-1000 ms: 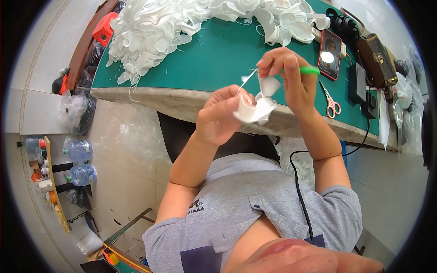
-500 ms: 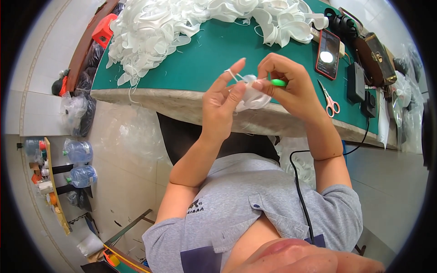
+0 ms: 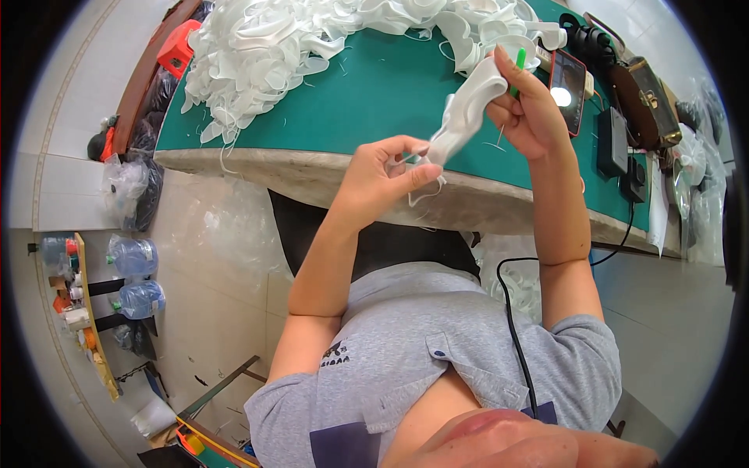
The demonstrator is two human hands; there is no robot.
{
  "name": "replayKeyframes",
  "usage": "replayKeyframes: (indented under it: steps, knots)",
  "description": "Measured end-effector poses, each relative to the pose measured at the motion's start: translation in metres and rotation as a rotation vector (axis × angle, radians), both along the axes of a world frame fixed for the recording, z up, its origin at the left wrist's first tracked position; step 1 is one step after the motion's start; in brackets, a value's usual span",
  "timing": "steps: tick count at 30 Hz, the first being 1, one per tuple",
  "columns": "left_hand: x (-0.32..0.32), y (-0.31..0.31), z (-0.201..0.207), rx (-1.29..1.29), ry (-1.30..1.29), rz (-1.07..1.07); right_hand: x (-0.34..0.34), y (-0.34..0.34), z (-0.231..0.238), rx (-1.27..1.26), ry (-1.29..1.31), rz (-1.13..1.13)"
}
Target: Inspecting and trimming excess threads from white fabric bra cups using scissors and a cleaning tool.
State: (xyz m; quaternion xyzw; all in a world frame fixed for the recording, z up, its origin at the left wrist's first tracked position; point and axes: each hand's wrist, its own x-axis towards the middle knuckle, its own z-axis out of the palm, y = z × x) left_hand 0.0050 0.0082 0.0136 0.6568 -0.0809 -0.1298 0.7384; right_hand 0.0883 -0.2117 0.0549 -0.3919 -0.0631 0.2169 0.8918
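Observation:
A white, curved, padded-looking fabric piece stretches slantwise between my hands, above the table's near edge. My left hand is closed, pinching its lower end, where thin white cord hangs below the fingertips. My right hand is raised to the right and pinches the upper end between thumb and fingers. A slim bright green tool is also tucked in the right hand; its working end I cannot make out. A thin pale strand or tip shows below those fingers.
A large heap of similar white pieces covers the far side of the green table. At the right are a phone, a black adapter and a brown case. A black cable runs over my chest.
The white piece has been drawn out lengthwise between my hands. My right hand has moved up and right; my left has dropped slightly. The scissors on the table are now mostly hidden by my right forearm.

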Motion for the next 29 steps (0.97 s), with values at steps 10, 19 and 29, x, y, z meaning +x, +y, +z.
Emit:
replayKeyframes:
  steps: [10, 19, 29]
  knots:
    - [0.002, 0.001, 0.001, -0.185, -0.043, 0.150, 0.003, 0.009, -0.011, -0.803, -0.648, -0.367]
    - [0.001, 0.005, -0.012, -0.544, 0.105, 0.025, -0.018, 0.017, -0.006, -0.890, -0.683, 0.028]
    - [0.016, 0.009, -0.018, -0.916, 0.225, -0.156, -0.023, 0.026, -0.010, -0.823, -0.426, 0.126]
